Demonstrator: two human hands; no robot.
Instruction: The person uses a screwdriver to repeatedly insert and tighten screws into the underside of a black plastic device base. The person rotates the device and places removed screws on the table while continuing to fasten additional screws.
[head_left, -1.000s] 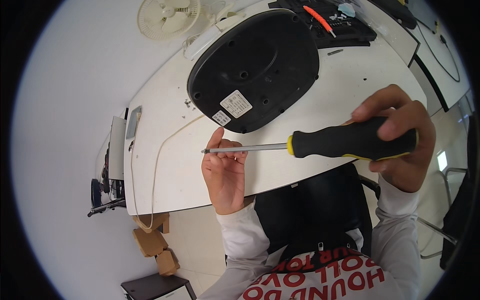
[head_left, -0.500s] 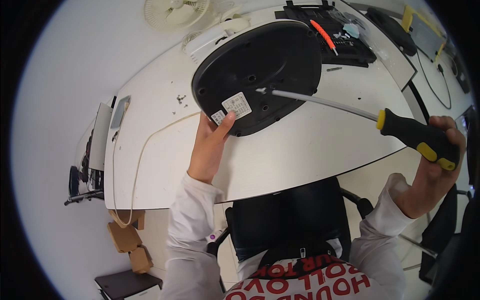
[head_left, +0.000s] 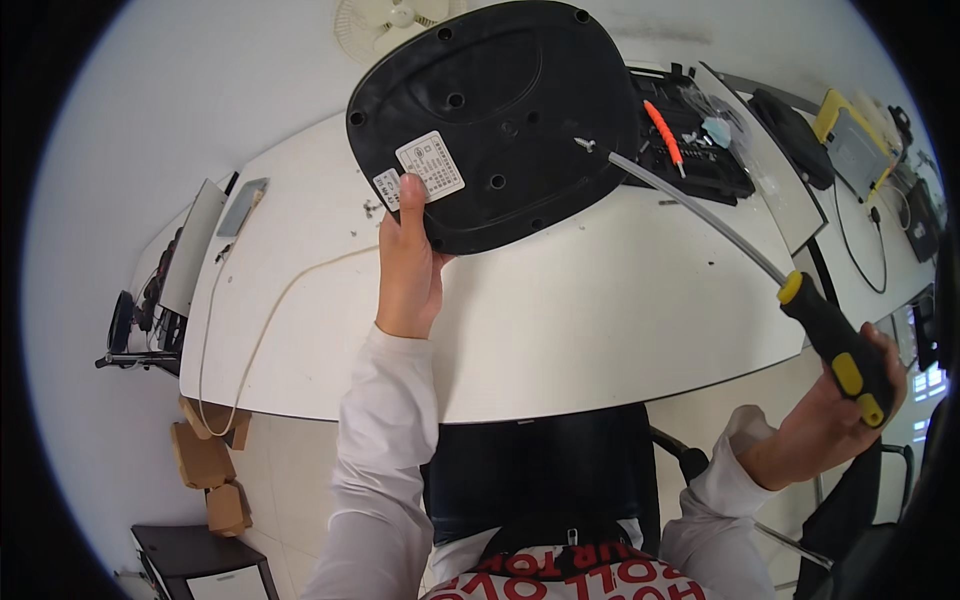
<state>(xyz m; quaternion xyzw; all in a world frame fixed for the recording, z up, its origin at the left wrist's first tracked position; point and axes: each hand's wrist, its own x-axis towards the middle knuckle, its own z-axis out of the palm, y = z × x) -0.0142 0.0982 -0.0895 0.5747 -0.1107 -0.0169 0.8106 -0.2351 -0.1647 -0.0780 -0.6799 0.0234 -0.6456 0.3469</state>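
My left hand [head_left: 408, 270] grips the lower left edge of a black, rounded appliance base [head_left: 530, 75], its thumb beside a white label [head_left: 432, 166]. The underside is tilted up toward me and shows several round recesses. In my right hand [head_left: 825, 425] is a long screwdriver [head_left: 822, 318] with a black and yellow handle. A small silver screw [head_left: 585, 144] sits at the tip of its shaft, pointing left over the right part of the base. Whether the screw touches the base I cannot tell.
Beyond the base lies an open black tool case [head_left: 735, 187] with an orange tool [head_left: 664, 135] on it. Loose screws [head_left: 372, 210] and a pale cord [head_left: 285, 300] rest on the white table [head_left: 560, 330]. A cream fan [head_left: 402, 14] stands at the back; a black chair [head_left: 540, 465] is below.
The base has come up and turned its underside more toward me. The screwdriver's handle is lower, and its tip with the screw is higher and farther right. The view has shifted too.
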